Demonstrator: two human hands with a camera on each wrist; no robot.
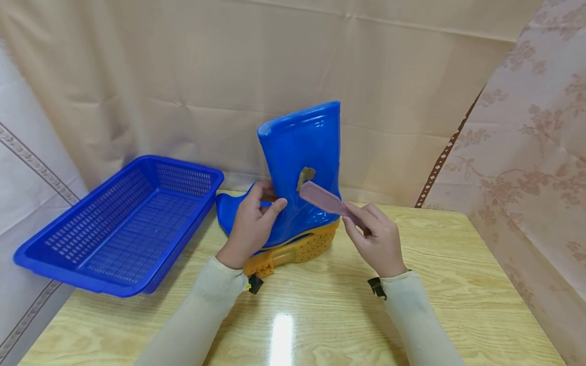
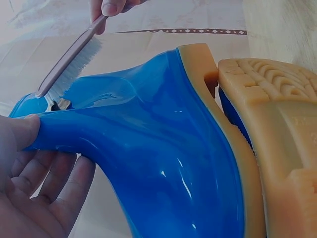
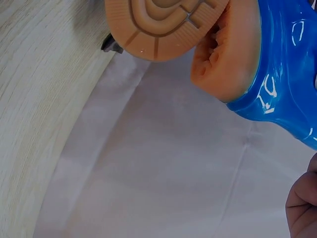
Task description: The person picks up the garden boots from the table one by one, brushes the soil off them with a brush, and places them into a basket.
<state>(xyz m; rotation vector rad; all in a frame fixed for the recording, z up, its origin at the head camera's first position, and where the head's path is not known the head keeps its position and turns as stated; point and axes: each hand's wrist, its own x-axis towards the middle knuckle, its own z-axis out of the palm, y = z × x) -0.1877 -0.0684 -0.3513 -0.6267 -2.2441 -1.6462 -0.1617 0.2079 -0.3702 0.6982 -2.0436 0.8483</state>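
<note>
Head view: near the far edge of the wood-grain table (image 1: 439,284), the left hand (image 1: 252,223) grips a glossy blue boot (image 1: 306,145); the right hand (image 1: 377,239) pinches a mauve, white-bristled brush (image 1: 321,197) by its handle.

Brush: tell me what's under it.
Under the brush, the left wrist view shows the blue boot and a brownish smear by the bristles. In the head view, the brush hides part of the boot; any smear there cannot be seen.
</note>
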